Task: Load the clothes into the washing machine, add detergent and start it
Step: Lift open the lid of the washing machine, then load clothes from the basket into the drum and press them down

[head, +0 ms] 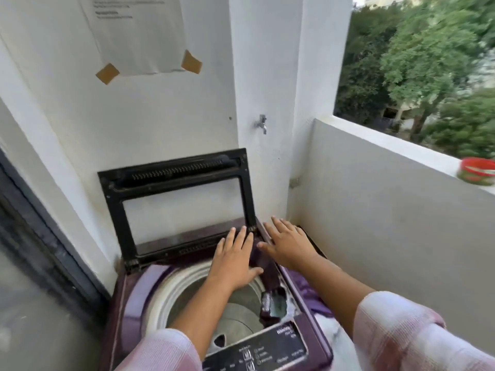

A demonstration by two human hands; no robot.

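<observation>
**First:** Both your hands are flat with straight fingers and hold nothing. Your left hand [235, 261] is over the back right rim of the washing machine [139, 290], and your right hand [289, 245] is just beside it, over the rear right corner.

**Second:** Your clothes aren't in yet. The drum [235, 317] looks bare down to its grey floor. The purple cloth [308, 290] lies bunched on the machine's right edge, by the balcony wall and just beside your right forearm.

**First:** That cloth looks thin and limp. I judge it light, and likely to slide on that glossy top. Take it by the thick of the bunch, not a corner, or you'll trail a tail over the rim.

**Second:** Something white shows below it near your sleeve. It's too blurred for you to count as clothing.

**First:** The lid [115, 204] stands upright against the wall, so your way in is open. The small tray [277, 303] at the front right of the opening looks like thin plastic, so go gently there with the detergent.
</observation>
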